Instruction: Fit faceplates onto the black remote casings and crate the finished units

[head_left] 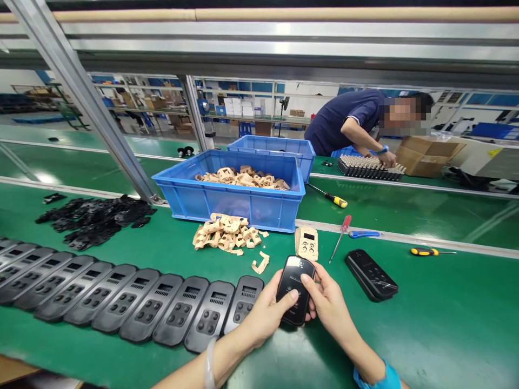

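**Two thumbs on a glossy face, loose parts all around**

On the green workbench [446,329], the row of dark grey button-panel housings [115,302] runs right up to the left forearm [235,346]; we judge that a careless sideways swing could knock the nearest ones askew. The blue plastic bin [235,204] is heaped with tan cut-out scraps, and a looser pile of tan scraps [225,235] lies in front of it, where a stray sleeve or wrist could scatter bits. In the stack of black panels [371,274], rubbing could scratch the shiny faces.

We find the glossy black button panel [298,276] between the left hand [265,305] and the right hand [326,294], which are together, gripping its two sides with thumbs on its front. Those thumbs could leave prints, and an uneven squeeze could make it slip. The blue utility knife [365,234] could nick a reaching hand if its blade is out.

The row is cut off at the left edge, and the bin's depth is out of sight. We cannot see the held panel's underside, most fingers behind it, or whether it touches the bench. Its markings are too small to read, and the knife's blade is unclear.
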`<move>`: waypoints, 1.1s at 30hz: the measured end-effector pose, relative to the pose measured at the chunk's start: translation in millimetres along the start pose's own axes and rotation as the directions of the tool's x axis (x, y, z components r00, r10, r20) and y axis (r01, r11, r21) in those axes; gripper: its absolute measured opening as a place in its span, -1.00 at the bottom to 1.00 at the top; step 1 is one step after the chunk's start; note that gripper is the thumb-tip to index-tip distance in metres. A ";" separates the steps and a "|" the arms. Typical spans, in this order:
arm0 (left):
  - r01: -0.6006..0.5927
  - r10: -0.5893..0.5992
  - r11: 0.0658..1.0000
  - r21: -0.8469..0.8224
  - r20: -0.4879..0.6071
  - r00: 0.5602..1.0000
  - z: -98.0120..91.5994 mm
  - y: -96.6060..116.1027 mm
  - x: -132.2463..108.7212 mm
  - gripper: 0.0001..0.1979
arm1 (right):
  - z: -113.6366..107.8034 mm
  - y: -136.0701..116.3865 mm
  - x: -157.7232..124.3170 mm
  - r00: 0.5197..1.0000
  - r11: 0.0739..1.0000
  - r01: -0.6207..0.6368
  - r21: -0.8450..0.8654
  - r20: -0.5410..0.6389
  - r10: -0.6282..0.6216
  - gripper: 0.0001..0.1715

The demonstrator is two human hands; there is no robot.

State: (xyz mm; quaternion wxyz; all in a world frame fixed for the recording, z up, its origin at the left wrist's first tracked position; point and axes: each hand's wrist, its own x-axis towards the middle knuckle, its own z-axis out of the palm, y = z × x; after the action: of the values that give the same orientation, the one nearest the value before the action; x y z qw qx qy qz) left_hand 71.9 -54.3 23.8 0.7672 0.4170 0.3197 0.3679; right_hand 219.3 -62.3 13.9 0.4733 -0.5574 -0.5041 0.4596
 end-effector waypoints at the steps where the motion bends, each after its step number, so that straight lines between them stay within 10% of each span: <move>1: 0.012 -0.012 1.000 0.001 -0.002 1.000 0.1 -0.6 1.1 -0.41 | 0.6 0.9 -0.3 1.000 0.999 0.016 -0.038 -0.011 -0.016 -0.37; 7: -0.169 0.225 0.922 0.348 -0.126 0.966 -4.6 -15.7 1.1 -0.39 | 8.2 8.9 -1.3 0.982 0.972 0.165 -0.169 -0.068 -0.178 -0.38; 14: -0.215 0.139 0.852 0.477 0.189 0.972 -11.5 -25.3 -10.3 -0.13 | -15.6 -18.1 7.1 0.981 0.871 0.192 -0.453 0.058 -0.186 -0.06; 20: -0.275 0.197 0.757 0.593 0.194 0.961 -12.4 -18.9 -7.3 -0.28 | -85.8 -41.0 22.7 0.938 0.345 -0.204 -0.916 -0.283 -0.198 -0.28; 25: -0.258 0.188 0.732 0.631 0.177 0.966 -17.0 -20.2 -1.9 -0.35 | -99.7 -26.2 31.0 0.916 0.260 -0.293 -0.920 -0.348 -0.199 -0.42; 33: -0.242 0.212 0.772 0.588 0.122 0.970 -35.0 -30.4 15.9 -0.43 | -40.6 -16.7 45.7 0.923 0.148 0.187 -0.971 0.122 -0.365 -0.50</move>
State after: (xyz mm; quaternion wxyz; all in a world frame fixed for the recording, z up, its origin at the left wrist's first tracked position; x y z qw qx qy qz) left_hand 61.3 -38.6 -21.4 0.5535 0.6819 0.3480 0.3279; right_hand 260.5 -18.7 34.1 0.1279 -0.6573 -0.7365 -0.0953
